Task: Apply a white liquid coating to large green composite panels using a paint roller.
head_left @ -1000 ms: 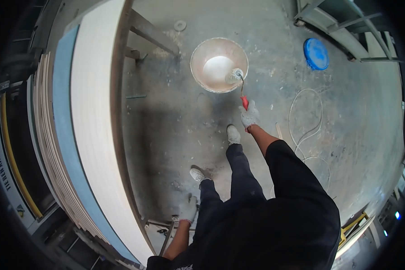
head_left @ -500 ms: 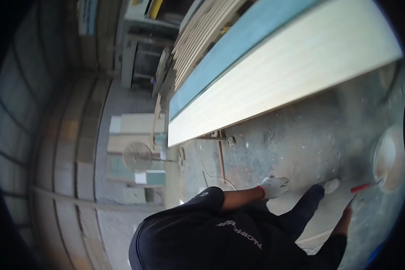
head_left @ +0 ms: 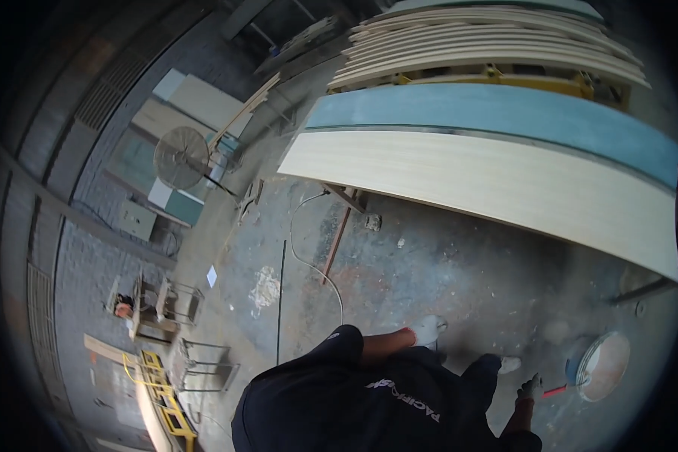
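- A red-handled tool (head_left: 556, 390) is gripped by the gloved right hand (head_left: 531, 387), fingers clamped, beside a round bucket (head_left: 603, 366).
- The gloved left hand (head_left: 428, 330) is seen empty; its finger state cannot be told.
- A pale long panel (head_left: 490, 181) is laid above.

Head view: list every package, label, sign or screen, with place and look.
Shirt print: white lettering on the dark shirt, bottom centre.
Paper sheet: small white rectangle on the grey floor, left of centre.
Bucket: round, pale inside, lower right, by the red-handled tool in the right hand; no label visible.
No screens visible.
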